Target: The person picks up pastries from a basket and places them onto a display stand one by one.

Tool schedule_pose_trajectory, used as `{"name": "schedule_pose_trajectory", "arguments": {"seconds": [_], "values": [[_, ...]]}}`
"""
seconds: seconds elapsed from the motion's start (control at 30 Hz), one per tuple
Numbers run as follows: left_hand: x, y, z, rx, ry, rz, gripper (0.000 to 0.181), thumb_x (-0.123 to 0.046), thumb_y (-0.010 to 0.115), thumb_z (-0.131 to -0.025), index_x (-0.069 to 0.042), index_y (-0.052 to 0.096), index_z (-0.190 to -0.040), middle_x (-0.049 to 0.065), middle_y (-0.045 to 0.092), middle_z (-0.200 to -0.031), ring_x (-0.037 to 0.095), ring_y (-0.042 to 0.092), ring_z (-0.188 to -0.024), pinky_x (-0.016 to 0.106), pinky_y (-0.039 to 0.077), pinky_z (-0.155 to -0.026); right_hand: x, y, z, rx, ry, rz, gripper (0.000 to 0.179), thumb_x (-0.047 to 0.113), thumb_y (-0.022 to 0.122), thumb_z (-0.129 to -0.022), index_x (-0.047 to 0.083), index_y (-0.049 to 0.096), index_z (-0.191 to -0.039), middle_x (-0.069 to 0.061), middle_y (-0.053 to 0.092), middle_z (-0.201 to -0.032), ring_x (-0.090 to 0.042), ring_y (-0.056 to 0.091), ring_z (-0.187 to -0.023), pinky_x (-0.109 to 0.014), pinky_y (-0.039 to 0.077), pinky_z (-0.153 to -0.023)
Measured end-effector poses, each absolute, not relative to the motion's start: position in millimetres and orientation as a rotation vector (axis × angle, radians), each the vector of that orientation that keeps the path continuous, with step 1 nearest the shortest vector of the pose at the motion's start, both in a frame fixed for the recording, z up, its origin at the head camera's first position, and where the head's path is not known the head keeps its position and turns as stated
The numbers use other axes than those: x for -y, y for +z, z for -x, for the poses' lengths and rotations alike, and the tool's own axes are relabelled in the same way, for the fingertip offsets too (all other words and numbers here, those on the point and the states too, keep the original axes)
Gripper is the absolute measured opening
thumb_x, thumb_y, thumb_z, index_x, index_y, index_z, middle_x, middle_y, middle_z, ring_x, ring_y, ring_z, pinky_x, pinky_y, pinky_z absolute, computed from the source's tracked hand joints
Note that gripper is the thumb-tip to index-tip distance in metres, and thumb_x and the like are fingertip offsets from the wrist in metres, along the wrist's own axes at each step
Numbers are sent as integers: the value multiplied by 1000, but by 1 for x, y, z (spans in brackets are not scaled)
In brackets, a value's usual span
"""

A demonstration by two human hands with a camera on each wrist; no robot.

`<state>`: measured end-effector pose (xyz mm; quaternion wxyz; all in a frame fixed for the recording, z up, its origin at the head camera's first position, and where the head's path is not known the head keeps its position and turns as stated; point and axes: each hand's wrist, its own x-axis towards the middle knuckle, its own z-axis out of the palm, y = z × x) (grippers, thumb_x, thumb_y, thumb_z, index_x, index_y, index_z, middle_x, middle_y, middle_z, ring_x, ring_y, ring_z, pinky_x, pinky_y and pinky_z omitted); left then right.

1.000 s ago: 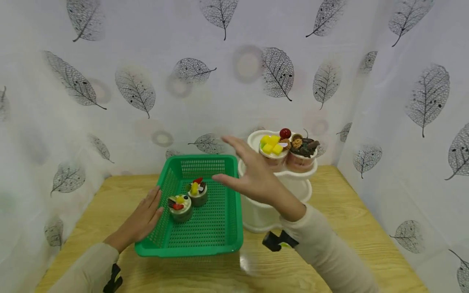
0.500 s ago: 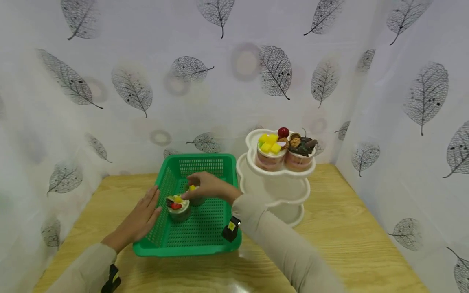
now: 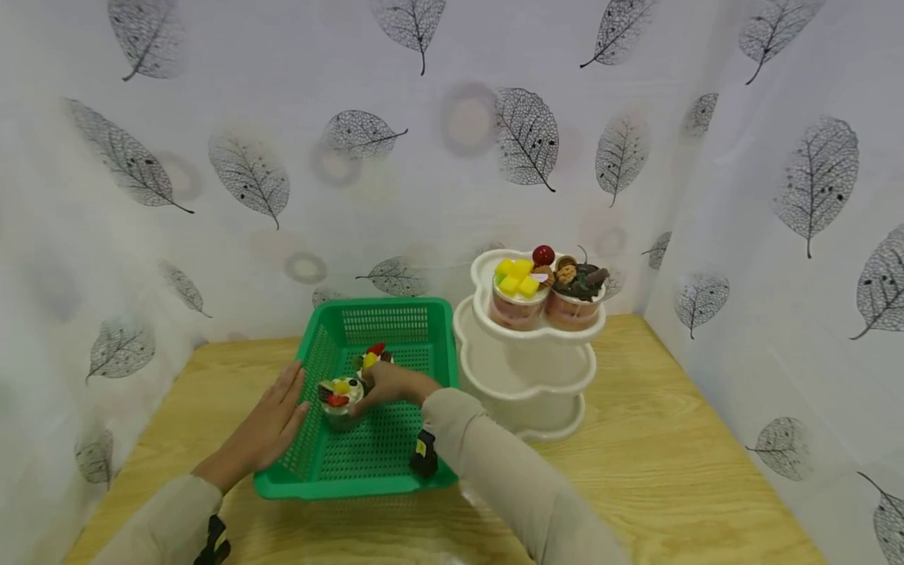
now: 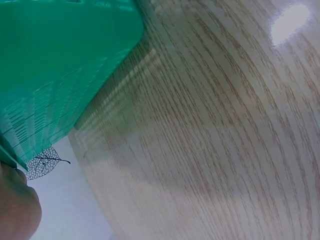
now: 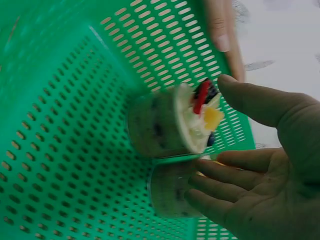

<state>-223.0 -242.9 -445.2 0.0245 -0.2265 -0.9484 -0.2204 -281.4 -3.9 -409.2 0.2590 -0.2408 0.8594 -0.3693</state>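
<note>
Two dessert cups stand in the green basket. The front dessert cup (image 5: pixel 157 122) has cream, a red piece, a yellow piece and dark bits on top. Behind it, the rear dessert cup (image 5: pixel 172 190) is partly covered by my fingers in the right wrist view. My right hand (image 3: pixel 391 384) is inside the basket. Its thumb and fingers are spread at the front cup's top, with the fingers reaching between the two cups. Whether they touch either cup I cannot tell. On the green basket's (image 3: pixel 452 337) left rim, my left hand (image 3: pixel 264 428) rests with straight fingers.
Right of the basket stands a white tiered stand (image 3: pixel 526 369). Its top tier bears a cup with yellow cubes (image 3: pixel 519 302) and a cup with dark topping (image 3: pixel 575 302). The wooden table (image 3: pixel 671 471) meets a leaf-patterned curtain (image 3: pixel 424 196) behind.
My right hand has come down from above the basket's right side, moving left to the front dessert cup. My left hand stays on the rim.
</note>
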Motion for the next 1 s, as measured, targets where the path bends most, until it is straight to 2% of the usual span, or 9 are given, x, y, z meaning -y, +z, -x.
{"name": "schedule_pose_trajectory", "arguments": {"seconds": [0.07, 0.13, 0.2, 0.23, 0.3, 0.5, 0.7, 1.0], "values": [[243, -446, 223, 2937, -689, 701, 61, -26, 36, -106, 11, 14, -149, 28, 8, -157, 44, 6, -144, 64, 15, -111, 5, -415, 281, -2307, -1015, 636, 29, 20, 76, -84, -1, 62, -99, 1, 57, -81, -7, 48, -69, -21, 41, -62], [243, -446, 223, 2943, -687, 697, 61, -26, 35, -106, 11, 14, -149, 27, 8, -157, 44, 5, -144, 63, 14, -111, 6, -419, 281, -2288, -1037, 612, 42, 18, 76, -83, 0, 61, -118, -4, 65, -103, -10, 59, -86, -23, 49, -75], [243, -446, 223, 2948, -686, 693, 61, -27, 35, -106, 10, 13, -149, 27, 7, -157, 44, 5, -144, 63, 14, -111, 8, -421, 281, -2264, -1064, 593, 58, 16, 77, -83, 2, 53, -134, -9, 62, -124, -16, 61, -106, -29, 50, -89], [243, -446, 222, 2950, -682, 691, 61, -27, 35, -106, 10, 13, -149, 27, 7, -157, 43, 5, -144, 62, 14, -112, 8, -421, 281, -2255, -1073, 588, 63, 16, 77, -83, 1, 50, -137, -12, 59, -130, -19, 59, -111, -30, 49, -93], [243, -446, 223, 2948, -675, 688, 61, -27, 35, -106, 10, 13, -150, 26, 7, -157, 43, 5, -144, 62, 14, -112, 10, -421, 281, -2259, -1072, 586, 65, 16, 77, -82, 2, 48, -138, -13, 58, -131, -21, 58, -114, -32, 49, -94], [243, -445, 222, 2936, -659, 691, 60, -26, 35, -106, 10, 14, -149, 27, 9, -157, 45, 9, -143, 62, 16, -111, 15, -421, 283, -2324, -981, 621, 55, 19, 79, -81, 4, 55, -129, -8, 63, -117, -16, 60, -101, -29, 50, -86], [243, -446, 222, 2935, -653, 696, 60, -27, 34, -106, 11, 14, -149, 27, 9, -157, 45, 9, -143, 64, 17, -110, 20, -422, 284, -2383, -866, 621, 71, 25, 78, -82, 8, 44, -142, -6, 54, -133, -19, 53, -118, -31, 45, -98], [243, -445, 222, 2959, -663, 686, 61, -27, 35, -106, 10, 12, -150, 27, 7, -157, 44, 5, -144, 64, 16, -110, 21, -423, 284, -2370, -839, 605, 75, 22, 76, -83, 6, 38, -146, -9, 48, -140, -23, 48, -126, -33, 43, -102]]}}
